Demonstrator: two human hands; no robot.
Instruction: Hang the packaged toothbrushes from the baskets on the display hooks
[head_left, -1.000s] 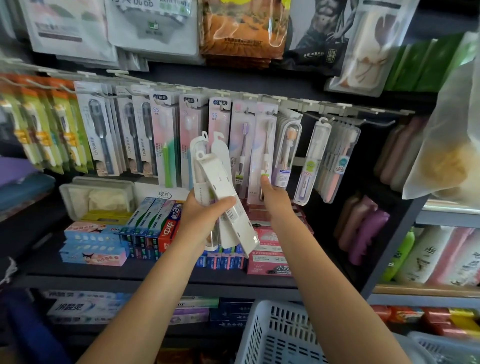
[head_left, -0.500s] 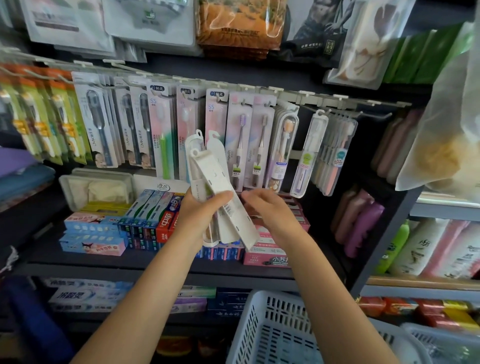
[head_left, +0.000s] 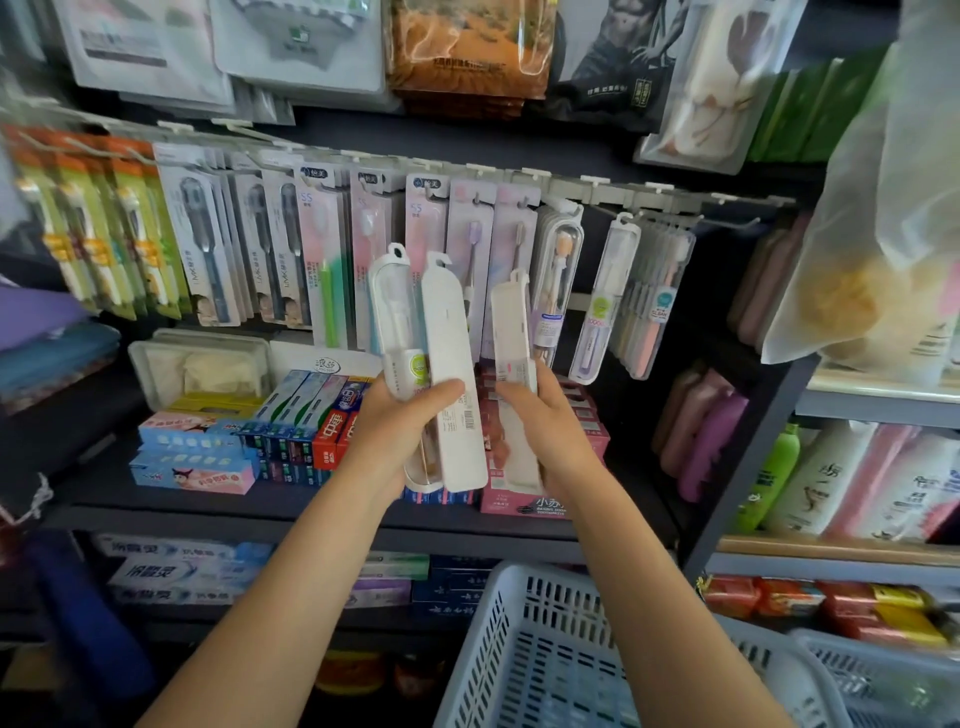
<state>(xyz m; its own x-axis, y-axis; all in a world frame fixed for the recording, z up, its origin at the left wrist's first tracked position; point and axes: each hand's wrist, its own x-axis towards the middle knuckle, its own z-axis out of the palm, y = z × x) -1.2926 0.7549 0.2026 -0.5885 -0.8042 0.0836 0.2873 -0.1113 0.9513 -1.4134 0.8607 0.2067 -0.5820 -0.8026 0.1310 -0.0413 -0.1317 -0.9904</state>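
Observation:
My left hand (head_left: 402, 415) grips two white packaged toothbrushes (head_left: 445, 338), upright, in front of the display. Just to their right, my right hand (head_left: 540, 415) holds one more white toothbrush pack (head_left: 511, 327) upright by its lower half. Behind them a row of display hooks (head_left: 587, 187) carries many hanging toothbrush packs. One clear pack (head_left: 602, 306) hangs right of my hands, and beyond it a bare hook (head_left: 737, 223) sticks out at the row's right end. A white basket (head_left: 498, 649) stands below my arms.
Toothpaste boxes (head_left: 311, 415) and pink boxes (head_left: 540, 504) fill the shelf behind my hands. A second basket (head_left: 883, 670) sits at the lower right. A clear bag (head_left: 883, 234) hangs at the upper right, and bottles (head_left: 831, 478) stand on the right shelves.
My right hand came down from the hanging packs to the bundle in my left hand and drew one white pack out of it, now held apart to the right.

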